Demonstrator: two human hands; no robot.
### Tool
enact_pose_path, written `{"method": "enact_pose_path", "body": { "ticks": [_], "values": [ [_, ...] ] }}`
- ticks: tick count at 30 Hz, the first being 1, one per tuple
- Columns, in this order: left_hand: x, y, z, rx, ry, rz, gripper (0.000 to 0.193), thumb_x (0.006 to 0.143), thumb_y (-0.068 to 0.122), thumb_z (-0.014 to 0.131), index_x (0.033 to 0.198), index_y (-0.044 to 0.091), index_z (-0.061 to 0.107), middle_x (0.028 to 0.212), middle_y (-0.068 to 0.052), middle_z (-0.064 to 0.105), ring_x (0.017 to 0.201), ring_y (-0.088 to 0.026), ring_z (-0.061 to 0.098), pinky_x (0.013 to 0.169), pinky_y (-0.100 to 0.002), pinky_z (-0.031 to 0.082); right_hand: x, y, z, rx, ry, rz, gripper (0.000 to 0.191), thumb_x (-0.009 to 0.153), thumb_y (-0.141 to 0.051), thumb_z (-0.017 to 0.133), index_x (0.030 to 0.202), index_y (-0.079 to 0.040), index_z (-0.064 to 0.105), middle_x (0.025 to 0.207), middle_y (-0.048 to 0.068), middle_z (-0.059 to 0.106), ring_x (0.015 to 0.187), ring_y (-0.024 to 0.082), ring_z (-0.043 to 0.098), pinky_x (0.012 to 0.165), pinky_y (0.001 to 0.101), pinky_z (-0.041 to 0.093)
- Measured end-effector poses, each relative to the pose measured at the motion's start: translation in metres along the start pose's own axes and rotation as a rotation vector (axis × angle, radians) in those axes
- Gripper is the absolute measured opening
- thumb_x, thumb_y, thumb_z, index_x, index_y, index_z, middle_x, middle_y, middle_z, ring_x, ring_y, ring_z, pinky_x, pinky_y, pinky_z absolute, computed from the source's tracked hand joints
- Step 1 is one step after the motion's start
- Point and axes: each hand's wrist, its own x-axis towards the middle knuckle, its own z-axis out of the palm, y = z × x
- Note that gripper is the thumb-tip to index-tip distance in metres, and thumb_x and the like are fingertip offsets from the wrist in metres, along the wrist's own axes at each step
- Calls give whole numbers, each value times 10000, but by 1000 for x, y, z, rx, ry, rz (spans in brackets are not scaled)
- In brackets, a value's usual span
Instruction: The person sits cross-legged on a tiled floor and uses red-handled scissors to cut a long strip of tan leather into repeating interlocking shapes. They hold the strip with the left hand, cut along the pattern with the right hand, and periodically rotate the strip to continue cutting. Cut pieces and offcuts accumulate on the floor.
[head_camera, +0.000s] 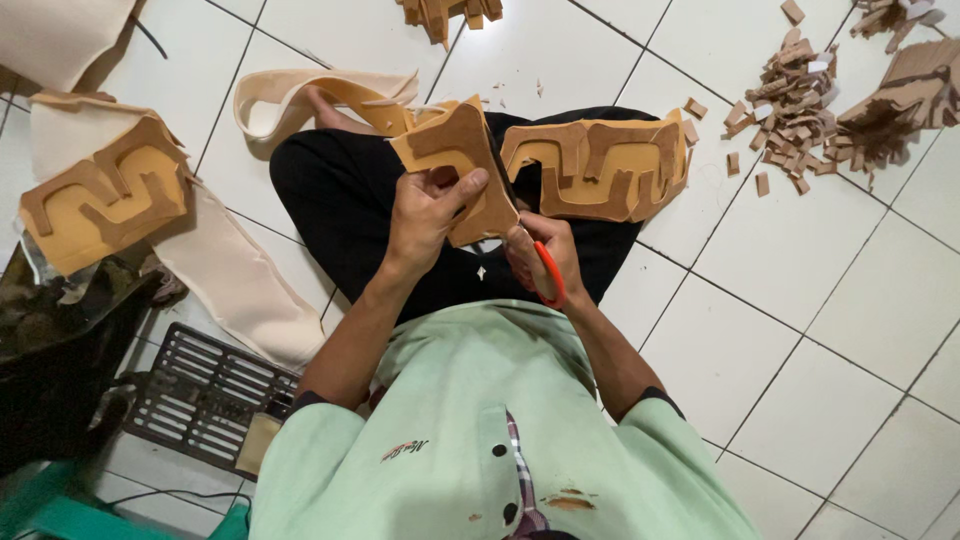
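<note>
Head view, looking straight down at a seated figure on a white tiled floor (860, 330). Left hand (425, 215) closed around a tan foam-backed cut-out piece (455, 150), fingers clamped on its lower edge, held up over the lap at centre frame. Right hand (545, 255) closed on orange-handled scissors (550, 280), blades running up along the piece's right edge, mostly hidden behind it. Just right of centre, resting on the black-trousered knee: a stack of like-shaped pieces (600, 165). Upper right: a heap of small brown offcuts (790, 105), beside more cut shapes (905, 95). Left side: 1 thick bundle of uncut pieces (105, 195) on cream sheet material (240, 280); lower left, a dark metal grate (205, 390).

Judged risks: left thumb sat close to the blade line, so a slip or hurried snip could nick it; piece held in air by 1 edge, likely to flex and pull the cut off its outline; knee stack, unsteady, could slide to the tiles.
</note>
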Motion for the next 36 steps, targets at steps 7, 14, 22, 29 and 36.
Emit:
{"method": "enact_pose_path", "body": {
  "ticks": [7, 14, 22, 29, 36],
  "values": [
    [15, 11, -10, -204, 24, -39, 444, 978, 76, 716, 1390, 20, 562, 1146, -45, 680, 979, -103, 680, 803, -243, 584, -4, -3, 0, -100, -22, 15, 389, 1062, -345, 601, 875, -4, 582, 556, -17, 477, 414, 59, 426, 379, 225, 331],
    [17, -9, -2, -299, 105, -81, 379, 953, 19, 723, 1309, -9, 595, 1158, -93, 699, 1006, -151, 714, 828, -269, 620, 9, -9, 0, -235, -7, -73, 337, 1078, -322, 547, 1035, 8, 605, 624, -10, 534, 485, 66, 494, 442, 218, 394],
    [11, 0, -8, -217, -2, -107, 376, 981, 60, 730, 1323, -39, 609, 1105, -72, 706, 942, -125, 692, 804, -257, 591, 2, -15, 2, -6, -54, -33, 457, 1067, -434, 577, 1030, 20, 618, 598, -44, 450, 445, 33, 392, 398, 210, 316],
    [11, 30, -17, 243, -46, -73, 379, 970, 120, 770, 1302, -46, 693, 1025, -15, 720, 835, -59, 610, 701, -194, 492, -2, -28, -16, -201, -102, 16, 450, 1050, -414, 590, 1008, 31, 648, 541, -25, 461, 396, 53, 403, 363, 222, 309],
    [48, 15, -17, 14, 89, 45, 567, 920, 222, 765, 1388, -18, 554, 1219, -106, 686, 1055, -177, 720, 868, -311, 651, 1, -12, -19, -114, 48, -35, 442, 1084, -407, 536, 972, 15, 601, 504, -14, 454, 358, 69, 414, 357, 223, 327]
  ]
}}
